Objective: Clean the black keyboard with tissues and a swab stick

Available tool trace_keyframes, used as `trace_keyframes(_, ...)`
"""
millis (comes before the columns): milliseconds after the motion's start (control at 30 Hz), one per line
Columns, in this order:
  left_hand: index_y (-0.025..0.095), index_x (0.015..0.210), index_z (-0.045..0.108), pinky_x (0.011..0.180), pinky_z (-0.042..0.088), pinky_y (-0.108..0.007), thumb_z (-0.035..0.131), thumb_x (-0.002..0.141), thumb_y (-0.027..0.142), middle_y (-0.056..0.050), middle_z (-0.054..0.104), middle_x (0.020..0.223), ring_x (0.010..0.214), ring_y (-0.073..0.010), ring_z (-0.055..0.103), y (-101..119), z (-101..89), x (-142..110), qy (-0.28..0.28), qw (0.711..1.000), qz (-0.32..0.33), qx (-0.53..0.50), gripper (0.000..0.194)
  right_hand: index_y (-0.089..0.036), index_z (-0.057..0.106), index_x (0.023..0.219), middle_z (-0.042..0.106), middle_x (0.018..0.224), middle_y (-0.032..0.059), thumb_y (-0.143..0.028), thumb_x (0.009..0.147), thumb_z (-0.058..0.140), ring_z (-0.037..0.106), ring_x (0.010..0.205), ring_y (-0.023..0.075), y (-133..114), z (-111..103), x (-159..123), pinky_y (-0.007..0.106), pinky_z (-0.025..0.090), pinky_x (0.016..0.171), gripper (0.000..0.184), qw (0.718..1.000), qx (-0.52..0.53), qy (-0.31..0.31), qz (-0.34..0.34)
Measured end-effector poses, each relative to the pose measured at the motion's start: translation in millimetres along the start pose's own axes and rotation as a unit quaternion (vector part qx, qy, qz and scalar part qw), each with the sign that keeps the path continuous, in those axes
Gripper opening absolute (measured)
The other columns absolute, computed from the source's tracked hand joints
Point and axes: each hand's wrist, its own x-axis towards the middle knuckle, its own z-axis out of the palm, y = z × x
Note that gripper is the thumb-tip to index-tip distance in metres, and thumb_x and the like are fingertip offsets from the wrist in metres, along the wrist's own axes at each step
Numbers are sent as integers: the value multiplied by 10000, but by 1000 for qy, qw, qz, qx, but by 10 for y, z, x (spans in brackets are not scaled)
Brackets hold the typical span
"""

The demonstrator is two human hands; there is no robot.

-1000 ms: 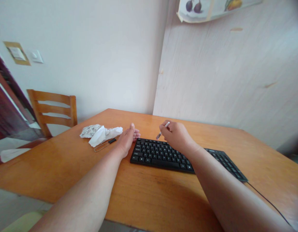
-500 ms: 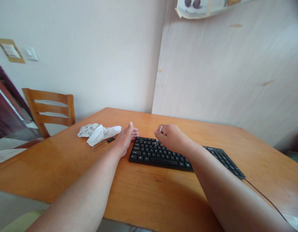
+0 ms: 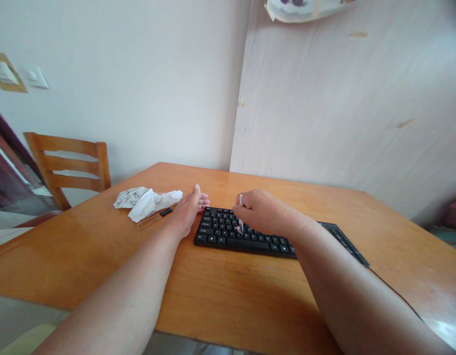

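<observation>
Head view: the white stick, gripped near-upright in the right hand, has shifted from the far edge of the black keyboard to its letter keys. Keyboard flat on counter; left hand open beside it.

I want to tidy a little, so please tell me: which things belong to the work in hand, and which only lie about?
In the work:
white stick, held in the right hand over the keyboard
keyboard, with the left hand at its left end

Seemingly just about:
crumpled white bundle
black piece with thin loop
chair
</observation>
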Motion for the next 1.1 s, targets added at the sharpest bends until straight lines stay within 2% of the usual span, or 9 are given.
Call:
trace_keyframes(167, 123, 967, 668, 807, 518, -363, 398, 847, 774, -149, 725, 911, 859, -231, 686, 10, 8, -5, -2, 1000, -3, 7, 715, -182, 558, 543, 654, 621, 52, -209, 870, 478, 530, 578, 132, -13, -49, -31, 263, 363, 594, 338, 1000, 21, -10, -15)
trace_keyframes(300, 116, 975, 666, 810, 517, -359, 371, 842, 795, -156, 724, 926, 868, -229, 686, 11, 10, -11, -4, 1000, -1, 8, 752, -183, 503, 507, 609, 572, 30, -196, 839, 491, 490, 545, 116, -42, -81, -53, 261, 329, 551, 332, 999, 30, -20, -20)
trace_keyframes(400, 115, 987, 667, 810, 516, -357, 373, 839, 798, -158, 727, 934, 878, -229, 687, 2, 2, -5, -4, 1000, 1, 8, 758, -178, 540, 566, 569, 547, -1, -236, 858, 483, 461, 511, 103, -34, -90, -46, 250, 303, 510, 303, 994, 103, -43, 11)
trace_keyframes(500, 118, 966, 674, 814, 517, -361, 375, 832, 804, -159, 731, 935, 878, -232, 688, -5, -6, 8, -2, 1000, -6, 10, 760, -173, 595, 673, 589, 582, -3, -298, 902, 461, 484, 521, 106, 47, -78, -1, 242, 311, 507, 293, 984, 171, 5, 51)
trace_keyframes(600, 123, 949, 677, 820, 518, -363, 394, 822, 808, -152, 731, 926, 869, -229, 687, 4, -8, 6, -3, 1000, -5, 5, 751, -174, 599, 692, 613, 612, 20, -344, 929, 451, 509, 550, 119, 174, -44, 62, 251, 320, 527, 327, 981, 143, 111, 75)
trace_keyframes(667, 125, 947, 675, 817, 518, -360, 400, 819, 808, -145, 728, 914, 855, -222, 685, 19, -4, -9, 0, 1000, -4, 1, 747, -179, 597, 692, 613, 605, 25, -356, 940, 449, 518, 559, 128, 243, -14, 97, 258, 321, 542, 339, 981, 107, 142, 79)
trace_keyframes(767, 128, 935, 672, 795, 516, -351, 409, 815, 807, -135, 724, 883, 821, -214, 680, 41, 4, -36, 6, 1000, -7, -3, 737, -189, 590, 687, 609, 584, 21, -342, 946, 453, 527, 576, 138, 290, 42, 130, 262, 324, 569, 331, 985, 64, 139, 76)
trace_keyframes(933, 132, 920, 673, 791, 517, -350, 422, 805, 811, -134, 725, 898, 810, -209, 680, 54, 6, -54, 5, 1000, -3, -7, 733, -181, 605, 683, 669, 699, 61, -311, 924, 485, 570, 668, 152, 277, 120, 153, 264, 348, 623, 299, 989, 20, 125, 80)
trace_keyframes(1100, 132, 929, 674, 803, 518, -355, 438, 810, 796, -129, 724, 879, 830, -217, 681, 63, 7, -61, 2, 1000, -2, -2, 716, -177, 594, 634, 652, 653, 57, -266, 909, 474, 538, 592, 136, 251, 97, 134, 261, 335, 578, 313, 994, 23, 82, 62)
